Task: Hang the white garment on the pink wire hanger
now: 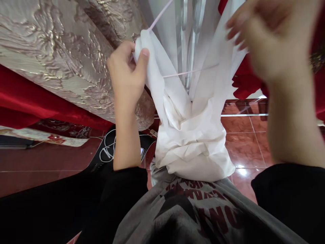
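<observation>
My left hand point(128, 73) is raised and pinches the gathered edge of a white cloth point(188, 135), thumb pressed on the fold. A thin pale pink thread point(189, 72) runs from near that pinch across the cloth towards my right hand point(269, 37). A second stretch of thread rises from the pinch to the top edge. My right hand is close to the camera, blurred, with fingers curled at the thread's far end. The cloth hangs down in folds and bunches on my lap over a grey printed shirt point(203, 210).
A shiny embossed beige-gold fabric point(63, 51) fills the upper left, with red cloth point(38, 105) under it. Red glossy floor tiles point(243, 132) lie below. A black case with white cable point(108, 150) lies on the floor beside my left arm. Red fabric point(243, 81) hangs at right.
</observation>
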A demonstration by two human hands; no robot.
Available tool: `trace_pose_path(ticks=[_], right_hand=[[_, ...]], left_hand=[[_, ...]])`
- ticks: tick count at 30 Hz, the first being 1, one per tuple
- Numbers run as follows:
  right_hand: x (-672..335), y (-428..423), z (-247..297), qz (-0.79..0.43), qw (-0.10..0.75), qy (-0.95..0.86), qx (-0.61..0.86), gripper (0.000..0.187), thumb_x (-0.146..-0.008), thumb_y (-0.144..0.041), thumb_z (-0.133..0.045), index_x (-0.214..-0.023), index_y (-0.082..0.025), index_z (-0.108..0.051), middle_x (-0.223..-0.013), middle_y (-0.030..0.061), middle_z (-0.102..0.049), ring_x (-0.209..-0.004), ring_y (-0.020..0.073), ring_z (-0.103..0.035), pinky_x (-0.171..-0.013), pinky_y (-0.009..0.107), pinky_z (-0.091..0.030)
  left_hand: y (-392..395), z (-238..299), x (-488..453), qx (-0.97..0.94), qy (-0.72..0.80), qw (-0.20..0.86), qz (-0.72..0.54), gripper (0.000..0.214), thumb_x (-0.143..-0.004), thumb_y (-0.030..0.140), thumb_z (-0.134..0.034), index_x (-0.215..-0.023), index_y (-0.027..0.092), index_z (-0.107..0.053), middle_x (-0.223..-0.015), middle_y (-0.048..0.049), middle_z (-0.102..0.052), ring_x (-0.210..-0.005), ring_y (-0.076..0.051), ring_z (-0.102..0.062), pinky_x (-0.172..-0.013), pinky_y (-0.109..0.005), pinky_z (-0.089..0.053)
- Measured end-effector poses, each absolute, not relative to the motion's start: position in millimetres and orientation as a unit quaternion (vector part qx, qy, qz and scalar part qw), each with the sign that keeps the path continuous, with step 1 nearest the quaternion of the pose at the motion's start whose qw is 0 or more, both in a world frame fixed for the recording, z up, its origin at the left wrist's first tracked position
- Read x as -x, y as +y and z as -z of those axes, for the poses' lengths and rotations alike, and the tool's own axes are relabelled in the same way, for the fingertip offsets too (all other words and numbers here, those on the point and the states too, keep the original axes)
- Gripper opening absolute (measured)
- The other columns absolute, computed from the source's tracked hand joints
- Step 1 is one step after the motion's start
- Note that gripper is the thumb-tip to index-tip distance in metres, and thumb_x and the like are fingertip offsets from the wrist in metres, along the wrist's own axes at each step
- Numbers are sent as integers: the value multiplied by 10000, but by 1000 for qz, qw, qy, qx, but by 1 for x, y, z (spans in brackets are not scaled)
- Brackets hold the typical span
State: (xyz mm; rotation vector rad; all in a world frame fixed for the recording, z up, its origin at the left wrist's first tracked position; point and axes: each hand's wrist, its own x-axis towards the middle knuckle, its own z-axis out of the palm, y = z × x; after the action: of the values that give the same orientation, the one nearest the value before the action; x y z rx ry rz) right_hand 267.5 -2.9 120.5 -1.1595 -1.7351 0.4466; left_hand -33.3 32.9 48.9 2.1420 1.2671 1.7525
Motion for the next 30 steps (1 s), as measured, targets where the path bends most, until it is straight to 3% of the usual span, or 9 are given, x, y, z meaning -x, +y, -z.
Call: trace_pose_path(ticks=[3, 5, 7, 9, 16, 20, 25, 28, 30], right_hand=[[-245, 9, -78, -129, 297, -875, 361, 407, -914, -314, -629, -1319, -303, -599, -1313, -23, -586, -1268, 170, -529, -1162, 389, -435], [-235, 22, -48, -139, 285, -867, 384, 426, -906, -410, -643, -1319, -319, -589, -1278, -3, -605, -1227, 203, -529, -1158, 456, -408], [-224, 27, -24, -115, 299, -843, 433, 389, -953, -528, -526, -1265, -313, -616, -1163, 23, -639, -1118, 206, -528, -1143, 496, -375], [-214, 21, -8, -93, 330, -814, 469, 462, -991, -598, -355, -1238, -312, -620, -1109, 40, -637, -1071, 202, -496, -1143, 496, -333], [-194, -3, 6, -80, 389, -758, 517, 521, -959, -655, -243, -1167, -375, -631, -1080, 8, -659, -1054, 209, -485, -1083, 428, -343], [-194, -1, 8, -65, 395, -758, 515, 541, -966, -636, -202, -1148, -368, -635, -1081, 8, -662, -1015, 204, -482, -1066, 432, -341], [-199, 4, 15, -67, 407, -755, 510, 544, -946, -674, -229, -1130, -373, -643, -1077, -2, -672, -998, 203, -471, -1050, 436, -343], [-200, 4, 16, -73, 417, -750, 508, 523, -932, -693, -269, -1107, -381, -650, -1052, -7, -681, -997, 206, -471, -1042, 430, -349], [-200, 3, 15, -71, 412, -752, 510, 520, -940, -683, -264, -1109, -375, -648, -1042, -6, -681, -994, 203, -471, -1050, 427, -351]], left_hand=[[30, -36, 27, -688, 411, 39, -597, 334, -889, 497, -737, -913, 195, -598, -757, -15, -508, -657, -171, -495, -626, -314, -366], [24, -25, 20, -681, 386, 35, -621, 463, -827, 513, -802, -1121, 241, -570, -1033, -68, -596, -947, -245, -601, -831, -365, -467], [18, -16, 12, -678, 366, 11, -637, 625, -806, 475, -834, -1297, 299, -489, -1323, -99, -526, -1266, -285, -502, -1085, -426, -396], [12, -8, 3, -669, 354, -10, -653, 656, -835, 477, -801, -1362, 331, -439, -1410, -100, -467, -1374, -287, -413, -1199, -455, -287], [4, -9, -23, -625, 382, 19, -680, 442, -923, 438, -654, -1300, 418, -424, -1403, -22, -477, -1426, -266, -389, -1242, -459, -269], [-1, -19, -24, -607, 386, 87, -689, 384, -935, 366, -631, -1254, 393, -420, -1418, 9, -459, -1451, -257, -364, -1235, -479, -286], [-6, -22, -10, -614, 428, 83, -658, 236, -961, 312, -575, -1166, 361, -468, -1323, -15, -531, -1372, -247, -456, -1225, -461, -316], [-9, -18, -4, -606, 439, 95, -656, 293, -946, 326, -613, -1192, 372, -461, -1376, -9, -498, -1413, -258, -410, -1246, -478, -277], [-10, -17, -2, -621, 430, 105, -647, 456, -871, 335, -726, -1228, 373, -444, -1417, -12, -463, -1458, -281, -346, -1263, -502, -230]])
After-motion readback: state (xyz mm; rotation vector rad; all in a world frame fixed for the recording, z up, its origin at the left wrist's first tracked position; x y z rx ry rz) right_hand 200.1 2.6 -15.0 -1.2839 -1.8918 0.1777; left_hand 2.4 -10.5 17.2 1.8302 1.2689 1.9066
